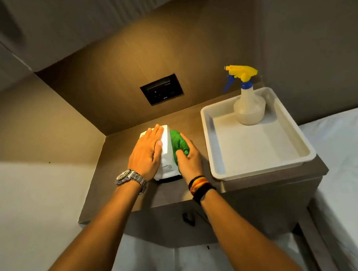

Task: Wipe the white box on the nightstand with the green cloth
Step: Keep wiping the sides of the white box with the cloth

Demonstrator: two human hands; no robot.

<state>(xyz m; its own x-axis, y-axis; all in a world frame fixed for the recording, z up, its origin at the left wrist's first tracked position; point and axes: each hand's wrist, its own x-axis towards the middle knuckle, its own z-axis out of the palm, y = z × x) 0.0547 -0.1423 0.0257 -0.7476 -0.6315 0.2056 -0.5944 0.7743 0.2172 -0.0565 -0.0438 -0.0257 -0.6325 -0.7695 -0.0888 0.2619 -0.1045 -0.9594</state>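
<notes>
The white box [167, 156] stands on the brown nightstand [254, 186], near its left side. My left hand [147, 152] lies flat on the box's top and left side, fingers together, holding it still. My right hand [188, 158] presses the bunched green cloth [176, 142] against the box's right side. Much of the box is hidden under both hands.
A white tray [256, 162] sits on the nightstand's right half, with a spray bottle [248, 100] standing at its back. A black switch panel [161, 89] is set in the wall behind. A bed [351, 173] lies on the right.
</notes>
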